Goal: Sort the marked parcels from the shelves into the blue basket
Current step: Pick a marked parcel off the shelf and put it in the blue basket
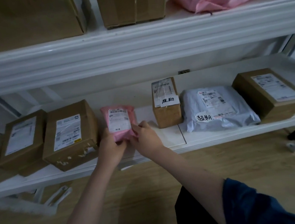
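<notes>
Both hands are holding the small pink parcel [119,123] near the front edge of the lower shelf [216,136]: the left hand [110,145] is gripping its near left end, the right hand [146,136] pinching its right edge. Two marked parcels, a small brown box [166,104] and a grey bag [217,109], are lying to the right.

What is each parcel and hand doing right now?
small pink parcel: on shelf, held by both hands
left hand: gripping its lower left
right hand: pinching its right edge
small upright box: standing, handwritten tag
grey bag: lying flat, handwritten tag
right-end box: lying, no handwritten tag visible
</notes>
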